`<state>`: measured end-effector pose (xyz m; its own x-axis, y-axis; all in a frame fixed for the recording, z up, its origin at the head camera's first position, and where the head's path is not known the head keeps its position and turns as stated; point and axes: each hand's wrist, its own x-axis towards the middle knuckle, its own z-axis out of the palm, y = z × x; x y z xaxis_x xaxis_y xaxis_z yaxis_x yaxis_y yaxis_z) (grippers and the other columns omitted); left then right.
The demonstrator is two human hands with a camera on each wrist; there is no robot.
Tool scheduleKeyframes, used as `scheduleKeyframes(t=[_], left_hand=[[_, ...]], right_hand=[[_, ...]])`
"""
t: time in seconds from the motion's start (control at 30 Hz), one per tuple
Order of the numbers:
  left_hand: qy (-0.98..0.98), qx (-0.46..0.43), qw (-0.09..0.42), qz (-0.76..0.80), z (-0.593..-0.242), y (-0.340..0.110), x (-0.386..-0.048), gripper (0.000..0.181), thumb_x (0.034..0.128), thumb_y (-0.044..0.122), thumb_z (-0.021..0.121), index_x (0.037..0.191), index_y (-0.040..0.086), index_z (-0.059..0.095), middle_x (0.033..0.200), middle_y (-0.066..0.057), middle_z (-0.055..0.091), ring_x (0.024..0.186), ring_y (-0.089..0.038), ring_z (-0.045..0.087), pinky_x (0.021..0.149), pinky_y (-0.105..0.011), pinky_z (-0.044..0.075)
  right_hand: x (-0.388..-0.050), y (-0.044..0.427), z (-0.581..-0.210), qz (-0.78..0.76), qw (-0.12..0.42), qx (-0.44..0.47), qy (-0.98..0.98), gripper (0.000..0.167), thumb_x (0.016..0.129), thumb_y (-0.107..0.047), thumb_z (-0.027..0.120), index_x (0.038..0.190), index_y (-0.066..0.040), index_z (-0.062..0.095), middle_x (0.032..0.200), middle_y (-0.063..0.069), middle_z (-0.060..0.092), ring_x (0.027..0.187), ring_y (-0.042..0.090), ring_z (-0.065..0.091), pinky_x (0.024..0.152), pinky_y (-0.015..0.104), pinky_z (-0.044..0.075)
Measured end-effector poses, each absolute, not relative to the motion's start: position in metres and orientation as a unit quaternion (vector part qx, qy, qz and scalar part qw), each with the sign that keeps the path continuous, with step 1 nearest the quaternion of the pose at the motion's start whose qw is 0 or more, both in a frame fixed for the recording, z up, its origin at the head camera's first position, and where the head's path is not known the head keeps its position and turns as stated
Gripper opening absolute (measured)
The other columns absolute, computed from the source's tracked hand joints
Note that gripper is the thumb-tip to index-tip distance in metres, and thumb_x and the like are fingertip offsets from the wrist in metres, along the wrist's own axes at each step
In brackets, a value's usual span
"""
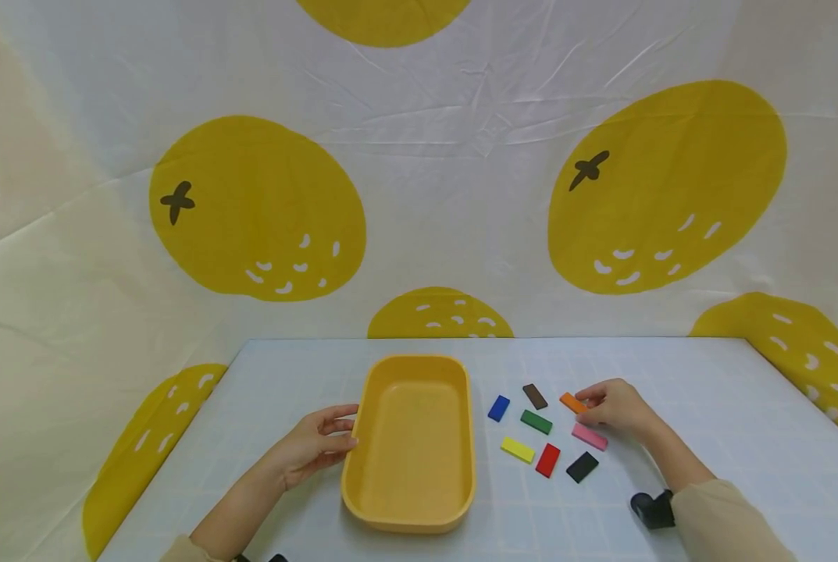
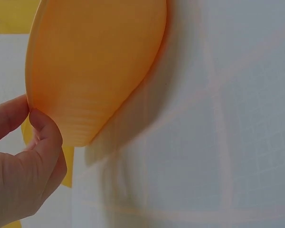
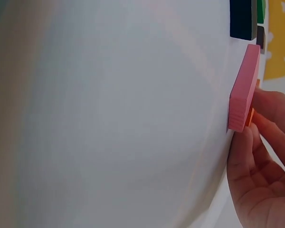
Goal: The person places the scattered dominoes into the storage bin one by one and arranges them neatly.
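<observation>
A yellow rectangular tray (image 1: 408, 523) with rounded corners rests on the table, nothing inside it. My left hand (image 1: 313, 446) pinches its left rim; the left wrist view shows thumb and finger at the edge of the tray (image 2: 95, 61). Over on the right, my right hand (image 1: 618, 407) has its fingertips around the right end of a flat orange block (image 1: 572, 402). Just nearer than that lies a pink block (image 1: 590, 436). In the right wrist view the pink block (image 3: 243, 90) hides most of the orange one behind it, by the right hand (image 3: 263, 175).
Between tray and right hand lie blue (image 1: 499, 408), brown (image 1: 535, 396), green (image 1: 536, 421), yellow (image 1: 517, 449), red (image 1: 548, 460) and black (image 1: 583, 467) blocks, spaced apart. A fruit-print cloth (image 1: 461, 195) hangs behind the pale table (image 1: 292, 375).
</observation>
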<state>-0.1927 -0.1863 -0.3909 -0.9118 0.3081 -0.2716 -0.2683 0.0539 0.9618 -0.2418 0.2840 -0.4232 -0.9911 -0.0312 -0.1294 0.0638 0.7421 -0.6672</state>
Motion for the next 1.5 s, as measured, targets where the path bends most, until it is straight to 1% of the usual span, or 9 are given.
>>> scheduleKeyframes(t=[0.17,0.37,0.47,0.63,0.8,0.93,1.03,1.2,1.5], left_hand=[[0.695,0.019,0.208,0.687,-0.393,-0.187,-0.193,0.065,0.0839,-0.001,0.065,0.139,-0.007,0.031,0.109,-0.010,0.054,0.085,-0.014,0.058,0.074,-0.026,0.051],[0.696,0.019,0.210,0.687,-0.394,-0.187,-0.194,0.065,0.0844,-0.001,0.065,0.140,-0.006,0.031,0.112,-0.012,0.053,0.086,-0.015,0.058,0.076,-0.027,0.051],[0.696,0.016,0.212,0.686,-0.393,-0.187,-0.194,0.066,0.0846,0.000,0.065,0.140,-0.006,0.030,0.113,-0.012,0.053,0.086,-0.015,0.058,0.076,-0.027,0.051],[0.696,0.017,0.216,0.685,-0.392,-0.187,-0.194,0.066,0.0844,0.000,0.065,0.140,-0.006,0.030,0.113,-0.013,0.053,0.086,-0.015,0.058,0.075,-0.027,0.051],[0.696,0.012,0.217,0.685,-0.392,-0.188,-0.195,0.067,0.0831,0.001,0.067,0.140,-0.006,0.031,0.111,-0.013,0.054,0.087,-0.015,0.057,0.076,-0.027,0.051],[0.696,0.012,0.217,0.684,-0.392,-0.188,-0.196,0.067,0.0828,0.002,0.068,0.139,-0.007,0.032,0.111,-0.013,0.054,0.087,-0.015,0.058,0.076,-0.027,0.051],[0.696,0.015,0.218,0.684,-0.392,-0.188,-0.196,0.067,0.0829,0.001,0.067,0.139,-0.007,0.032,0.111,-0.013,0.054,0.086,-0.015,0.058,0.075,-0.027,0.051],[0.698,0.014,0.217,0.682,-0.392,-0.187,-0.195,0.067,0.0829,0.002,0.068,0.139,-0.006,0.033,0.111,-0.013,0.054,0.086,-0.015,0.058,0.075,-0.027,0.051],[0.700,0.009,0.217,0.680,-0.392,-0.188,-0.196,0.066,0.0828,0.002,0.068,0.139,-0.005,0.033,0.111,-0.013,0.054,0.086,-0.016,0.058,0.076,-0.027,0.051]], right_hand=[[-0.242,0.280,-0.422,-0.363,0.063,0.014,0.929,0.036,0.077,-0.008,0.073,0.108,0.006,0.065,0.082,0.009,0.057,0.078,0.023,0.049,0.063,0.028,0.049],[-0.240,0.276,-0.419,-0.388,0.045,0.014,0.921,0.033,0.078,-0.008,0.071,0.109,0.005,0.065,0.090,0.013,0.058,0.079,0.024,0.049,0.063,0.027,0.050],[-0.238,0.273,-0.415,-0.397,0.043,0.017,0.917,0.033,0.079,-0.010,0.070,0.109,0.003,0.066,0.095,0.014,0.058,0.084,0.025,0.049,0.064,0.028,0.051],[-0.236,0.272,-0.402,-0.411,0.040,0.005,0.911,0.031,0.081,-0.012,0.068,0.109,0.002,0.066,0.099,0.014,0.057,0.092,0.027,0.046,0.067,0.030,0.050],[-0.234,0.271,-0.395,-0.438,0.047,-0.010,0.898,0.032,0.082,-0.014,0.070,0.109,0.002,0.066,0.102,0.014,0.056,0.091,0.026,0.049,0.071,0.030,0.051],[-0.234,0.268,-0.391,-0.449,0.051,-0.017,0.892,0.034,0.082,-0.017,0.071,0.110,0.001,0.066,0.108,0.016,0.057,0.091,0.025,0.052,0.075,0.035,0.051],[-0.235,0.264,-0.388,-0.459,0.055,-0.025,0.886,0.035,0.082,-0.017,0.070,0.111,0.001,0.065,0.108,0.015,0.059,0.089,0.024,0.054,0.079,0.039,0.051],[-0.236,0.255,-0.379,-0.484,0.059,-0.045,0.872,0.035,0.083,-0.016,0.070,0.112,0.002,0.064,0.104,0.014,0.061,0.086,0.023,0.056,0.081,0.041,0.051],[-0.236,0.236,-0.357,-0.533,0.073,-0.054,0.841,0.037,0.083,-0.017,0.070,0.114,0.002,0.063,0.107,0.013,0.062,0.090,0.023,0.057,0.089,0.047,0.047]])
